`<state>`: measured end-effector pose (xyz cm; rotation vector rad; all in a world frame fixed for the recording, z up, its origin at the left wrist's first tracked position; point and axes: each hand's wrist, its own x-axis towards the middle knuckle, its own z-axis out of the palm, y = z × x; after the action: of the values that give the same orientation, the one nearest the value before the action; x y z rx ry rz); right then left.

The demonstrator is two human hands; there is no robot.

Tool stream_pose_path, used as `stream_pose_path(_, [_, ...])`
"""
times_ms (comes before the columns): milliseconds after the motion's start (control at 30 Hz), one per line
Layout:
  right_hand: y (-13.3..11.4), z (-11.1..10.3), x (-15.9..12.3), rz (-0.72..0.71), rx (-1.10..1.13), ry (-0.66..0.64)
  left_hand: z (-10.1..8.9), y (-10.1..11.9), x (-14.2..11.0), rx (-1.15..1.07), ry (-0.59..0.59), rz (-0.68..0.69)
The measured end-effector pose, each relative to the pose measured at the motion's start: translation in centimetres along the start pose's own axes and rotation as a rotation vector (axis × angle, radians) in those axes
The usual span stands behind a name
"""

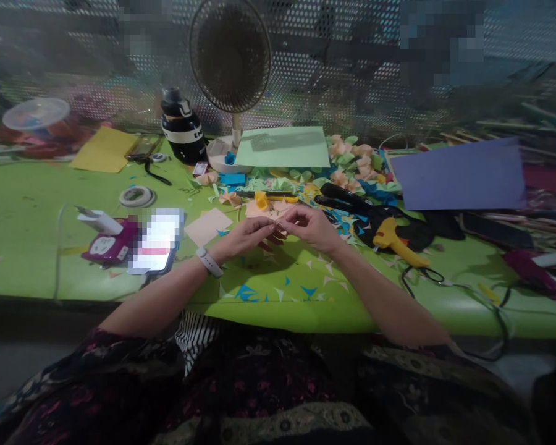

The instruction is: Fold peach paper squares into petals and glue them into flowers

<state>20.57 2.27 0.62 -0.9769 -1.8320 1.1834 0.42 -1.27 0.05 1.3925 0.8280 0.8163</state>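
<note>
My left hand (pixel 250 236) and my right hand (pixel 311 226) meet fingertip to fingertip over the green table (pixel 278 312). Both are closed in a pinch; whatever lies between the fingertips is hidden or too small to make out. Just behind them is some peach paper (pixel 290 209), with a small folded yellow paper piece (pixel 261 199) on or beside it. A square of peach paper (pixel 208 227) lies left of my left hand. Blue and pale paper scraps (pixel 309 291) are scattered on the table below my hands.
Scissors with black handles (pixel 340 199) and a yellow glue gun (pixel 401 242) with a cord lie to the right. A lit phone (pixel 157 241) and a tape roll (pixel 137 196) are at left. Behind stand a black bottle (pixel 184 131), a fan (pixel 230 55) and heaped paper flowers (pixel 352 157).
</note>
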Motion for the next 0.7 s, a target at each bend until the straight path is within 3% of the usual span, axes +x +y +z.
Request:
stream_pose_path(433, [0.2, 0.1, 0.1, -0.005, -0.005, -0.019, -0.1, -0.6, 0.4, 0.007, -0.013, 0.029])
stream_pose_path(600, [-0.8, -0.3, -0.1, 0.067, 0.069, 0.062, -0.2, -0.6, 0.4, -0.041, -0.014, 0.018])
stream_pose_path(700, [-1.4, -0.3, -0.2, 0.077, -0.023, -0.033, -0.1, -0.3, 0.3, -0.071, -0.025, -0.012])
